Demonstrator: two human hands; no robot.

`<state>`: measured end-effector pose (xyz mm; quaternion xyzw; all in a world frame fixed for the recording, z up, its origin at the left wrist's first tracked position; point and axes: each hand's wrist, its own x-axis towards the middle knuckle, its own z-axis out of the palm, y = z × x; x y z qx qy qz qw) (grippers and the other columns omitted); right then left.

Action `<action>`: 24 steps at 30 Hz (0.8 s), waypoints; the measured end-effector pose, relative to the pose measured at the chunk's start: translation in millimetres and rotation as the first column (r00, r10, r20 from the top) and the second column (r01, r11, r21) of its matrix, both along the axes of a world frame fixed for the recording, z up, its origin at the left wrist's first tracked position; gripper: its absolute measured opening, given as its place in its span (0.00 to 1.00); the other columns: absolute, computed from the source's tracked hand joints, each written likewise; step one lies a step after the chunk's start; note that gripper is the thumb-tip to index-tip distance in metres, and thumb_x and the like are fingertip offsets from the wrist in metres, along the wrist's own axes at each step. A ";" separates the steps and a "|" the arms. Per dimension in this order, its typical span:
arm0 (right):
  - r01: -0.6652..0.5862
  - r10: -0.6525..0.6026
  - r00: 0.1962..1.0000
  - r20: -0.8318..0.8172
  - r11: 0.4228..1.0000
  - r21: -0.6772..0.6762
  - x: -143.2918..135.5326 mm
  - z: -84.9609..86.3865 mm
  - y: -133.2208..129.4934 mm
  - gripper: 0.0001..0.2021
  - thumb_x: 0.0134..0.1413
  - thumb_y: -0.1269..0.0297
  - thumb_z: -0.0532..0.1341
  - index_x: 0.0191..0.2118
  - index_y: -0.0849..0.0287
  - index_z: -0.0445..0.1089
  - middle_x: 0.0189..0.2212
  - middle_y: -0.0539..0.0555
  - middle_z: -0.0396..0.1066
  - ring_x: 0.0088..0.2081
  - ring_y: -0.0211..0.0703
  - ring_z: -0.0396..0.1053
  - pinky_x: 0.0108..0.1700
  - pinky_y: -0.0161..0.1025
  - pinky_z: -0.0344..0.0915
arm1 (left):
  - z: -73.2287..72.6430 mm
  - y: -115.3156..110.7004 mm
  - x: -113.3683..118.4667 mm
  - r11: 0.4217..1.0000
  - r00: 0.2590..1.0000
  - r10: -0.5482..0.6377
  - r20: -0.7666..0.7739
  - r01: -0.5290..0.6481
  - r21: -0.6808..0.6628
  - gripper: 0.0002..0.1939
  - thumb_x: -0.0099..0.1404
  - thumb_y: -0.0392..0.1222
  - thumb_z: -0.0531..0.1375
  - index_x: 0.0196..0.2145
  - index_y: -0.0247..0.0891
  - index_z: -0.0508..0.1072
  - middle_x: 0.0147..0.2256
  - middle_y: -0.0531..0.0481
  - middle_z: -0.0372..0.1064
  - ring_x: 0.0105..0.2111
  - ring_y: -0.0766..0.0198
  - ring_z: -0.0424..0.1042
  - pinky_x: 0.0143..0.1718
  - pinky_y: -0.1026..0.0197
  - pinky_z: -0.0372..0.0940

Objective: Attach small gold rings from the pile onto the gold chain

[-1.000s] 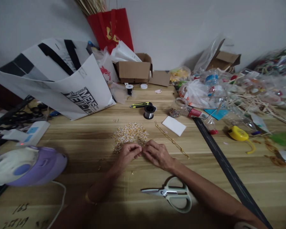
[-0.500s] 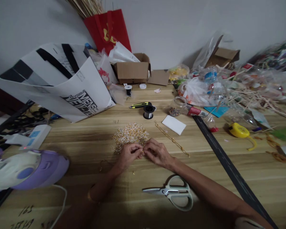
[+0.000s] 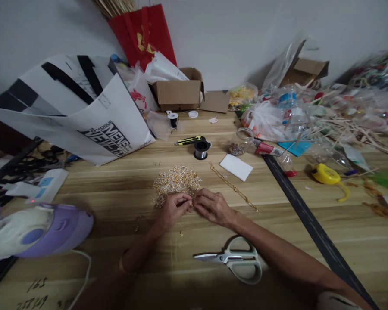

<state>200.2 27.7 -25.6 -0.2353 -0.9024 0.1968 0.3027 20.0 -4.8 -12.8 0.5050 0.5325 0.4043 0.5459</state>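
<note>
Fingertip to fingertip, my left hand (image 3: 176, 207) and my right hand (image 3: 214, 206) meet at the near edge of a pile of small gold and clear beaded pieces (image 3: 176, 181). Both are closed in a pinch. Whatever sits between the fingertips is tiny and mostly covered, so I cannot name it. Right of my right hand lies a gold chain (image 3: 234, 188), stretched out on the wooden table (image 3: 155, 271). Scissors (image 3: 229, 258) with pale handles rest in front of my right forearm. A tiny gold bit (image 3: 181, 233) lies below my left hand.
Beyond the pile are a spool of wire (image 3: 201, 150), a yellow-black utility knife (image 3: 190, 141), a white card (image 3: 236, 167) and a jar of beads (image 3: 241, 142). A purple-and-white appliance (image 3: 51, 230) and a large white bag (image 3: 116, 125) stand left. A yellow tape measure (image 3: 325, 174) lies right.
My hands stay pinched together at almost the same spot, with only a slight shift of the fingers. The camera view has tilted a little; the objects on the table have not moved.
</note>
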 end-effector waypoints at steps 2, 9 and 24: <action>-0.017 0.016 1.000 -0.027 0.999 -0.027 -0.3 0.5 0.5 0.07 0.60 0.66 0.53 0.37 0.58 0.68 0.35 0.57 0.68 0.34 0.40 0.66 0.32 0.34 0.62 | -1.9 -0.2 0.1 1.000 1.000 0.002 -0.007 -0.002 0.024 0.08 0.51 0.41 0.62 0.27 0.33 0.71 0.21 0.52 0.69 0.22 0.67 0.70 0.27 0.65 0.64; -0.006 -0.091 0.972 -0.215 0.912 -0.410 -7.0 7.7 1.2 0.09 0.59 0.62 0.53 0.35 0.61 0.68 0.27 0.53 0.66 0.29 0.37 0.63 0.30 0.34 0.60 | -5.4 1.2 -1.2 0.998 0.999 0.027 -0.040 -0.024 0.063 0.06 0.51 0.39 0.62 0.26 0.34 0.71 0.20 0.52 0.69 0.21 0.67 0.70 0.25 0.66 0.64; -0.087 -0.182 0.960 -0.213 0.530 -0.843 -11.4 8.5 4.4 0.15 0.51 0.55 0.60 0.32 0.65 0.70 0.21 0.48 0.63 0.21 0.31 0.58 0.24 0.29 0.54 | -11.0 -0.7 -1.8 0.972 0.962 0.000 -0.272 0.064 0.226 0.06 0.57 0.37 0.57 0.29 0.35 0.73 0.25 0.49 0.72 0.25 0.66 0.71 0.27 0.67 0.64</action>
